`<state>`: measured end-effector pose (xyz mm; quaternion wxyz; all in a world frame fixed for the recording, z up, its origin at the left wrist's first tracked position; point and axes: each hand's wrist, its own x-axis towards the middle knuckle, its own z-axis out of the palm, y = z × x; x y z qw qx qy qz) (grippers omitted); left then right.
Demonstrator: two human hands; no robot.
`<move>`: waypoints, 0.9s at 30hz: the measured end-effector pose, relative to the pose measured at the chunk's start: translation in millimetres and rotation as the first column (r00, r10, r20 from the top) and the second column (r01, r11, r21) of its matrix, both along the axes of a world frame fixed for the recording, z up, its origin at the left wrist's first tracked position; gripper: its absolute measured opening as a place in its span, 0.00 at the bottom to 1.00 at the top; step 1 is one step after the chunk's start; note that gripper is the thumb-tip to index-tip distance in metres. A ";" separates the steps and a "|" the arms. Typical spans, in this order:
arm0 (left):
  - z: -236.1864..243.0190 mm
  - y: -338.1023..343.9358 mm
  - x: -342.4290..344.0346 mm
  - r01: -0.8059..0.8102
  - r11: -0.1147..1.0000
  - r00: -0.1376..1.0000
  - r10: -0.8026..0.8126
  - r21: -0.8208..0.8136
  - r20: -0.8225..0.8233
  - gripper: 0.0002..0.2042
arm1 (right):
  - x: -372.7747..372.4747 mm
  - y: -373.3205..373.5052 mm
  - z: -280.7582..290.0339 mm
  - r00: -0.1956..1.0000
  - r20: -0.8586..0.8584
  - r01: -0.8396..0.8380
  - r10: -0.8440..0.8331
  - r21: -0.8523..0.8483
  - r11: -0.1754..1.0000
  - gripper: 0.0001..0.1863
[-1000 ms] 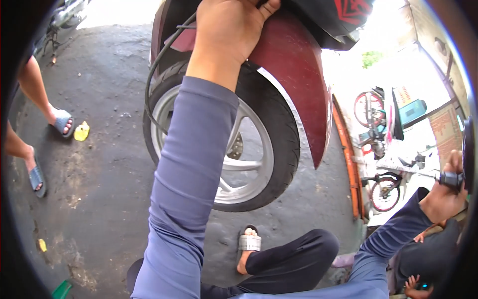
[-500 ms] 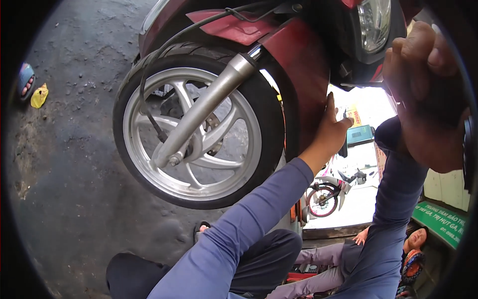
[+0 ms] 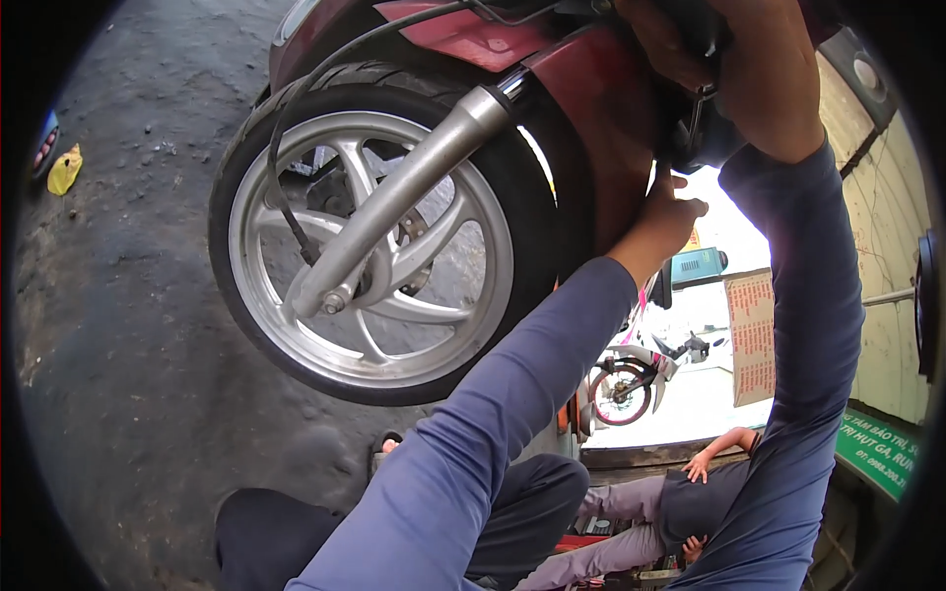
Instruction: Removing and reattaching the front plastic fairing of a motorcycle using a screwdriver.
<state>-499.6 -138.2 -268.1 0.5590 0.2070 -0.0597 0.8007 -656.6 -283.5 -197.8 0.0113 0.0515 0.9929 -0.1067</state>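
Observation:
A motor scooter's front end fills the upper middle, with a silver spoked front wheel [image 3: 370, 340], a grey fork leg [image 3: 404, 197] and a red front fender [image 3: 601, 108]. My left hand [image 3: 662, 222] rests by the fender's right edge, thumb apart and a finger stretched upward; its other fingers are partly hidden. Above it, my right hand [image 3: 774, 84] is bent over the dark underside of the front bodywork, its fingers curled. A thin metal piece [image 3: 698, 113] shows beside that hand. Shadow and the hand itself hide what the fingers grip.
Dark, rough ground [image 3: 128, 276] lies at left, with a yellow leaf [image 3: 65, 170] and a sandalled foot [image 3: 44, 148]. Another person [image 3: 695, 507] is at lower right, hands near the waist. Beyond are a parked motorbike [image 3: 631, 384], a teal box [image 3: 698, 265] and a green sign [image 3: 877, 455].
My right hand has moved left and up from the right edge to the scooter's front bodywork. My left hand stays by the fender. The view has shifted slightly.

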 end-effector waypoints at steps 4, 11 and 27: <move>-3.4 -7.3 -9.0 -0.014 0.999 0.999 0.012 -0.050 -0.040 0.43 | 0.0 -2.2 5.2 1.000 -0.018 -0.022 0.021 -0.024 0.999 0.22; -7.8 -7.1 -12.9 0.048 0.999 0.994 -0.048 -0.003 -0.100 0.39 | 3.3 -2.7 6.9 1.000 0.002 0.025 -0.025 -0.073 0.997 0.24; -6.0 0.6 2.6 -0.130 0.992 0.989 0.129 -0.005 -0.071 0.31 | 4.2 -2.9 0.0 0.991 -0.120 0.046 -0.064 -0.151 0.987 0.24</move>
